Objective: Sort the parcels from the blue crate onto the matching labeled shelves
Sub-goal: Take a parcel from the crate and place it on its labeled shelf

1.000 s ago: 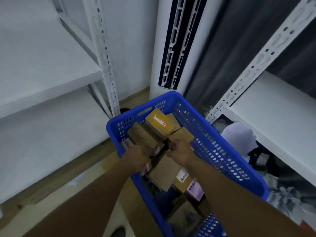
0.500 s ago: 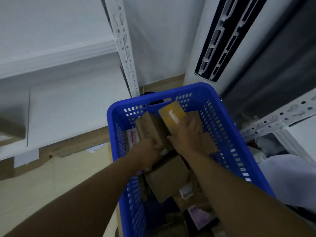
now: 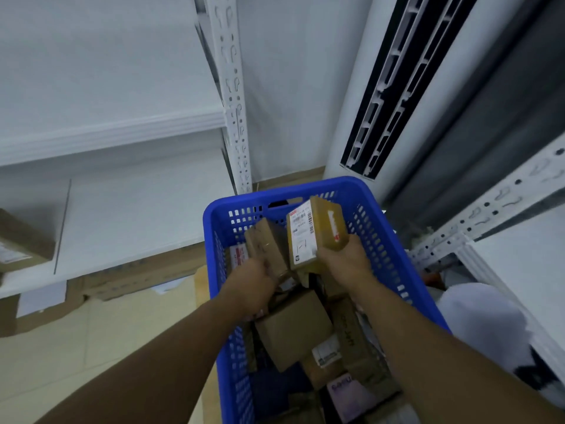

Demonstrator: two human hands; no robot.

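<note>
A: Left side?
B: White shelf [image 3: 107, 130], two boards showing. One brown box [image 3: 21, 240] sits on the lower board at the far left. Slotted post [image 3: 232, 87] stands at the shelf's right corner.
A: Crate?
B: Blue crate [image 3: 351, 185] sits between the racks, part full. Both hands are inside it.
A: Left hand?
B: Left hand [image 3: 253, 286]: grip clamped on a plain parcel [image 3: 269, 243], tilted, at the crate's far-left end.
A: Right?
B: Right hand [image 3: 345, 264]: grip clamped from below on a labelled parcel [image 3: 315, 234], raised above the heap. Its white barcode label faces the camera and there's red-and-white tape on its right face. It's just beside the plain parcel; can't tell if they touch.
A: Rest of the load?
B: Loose parcels [image 3: 293, 325] lie under the wrists.
A: Further right?
B: White tower unit [image 3: 397, 87] with dark vent slots stands behind the crate. Second rack [image 3: 519, 255] is at the right, with a white cloth lump [image 3: 483, 325] below it.
</note>
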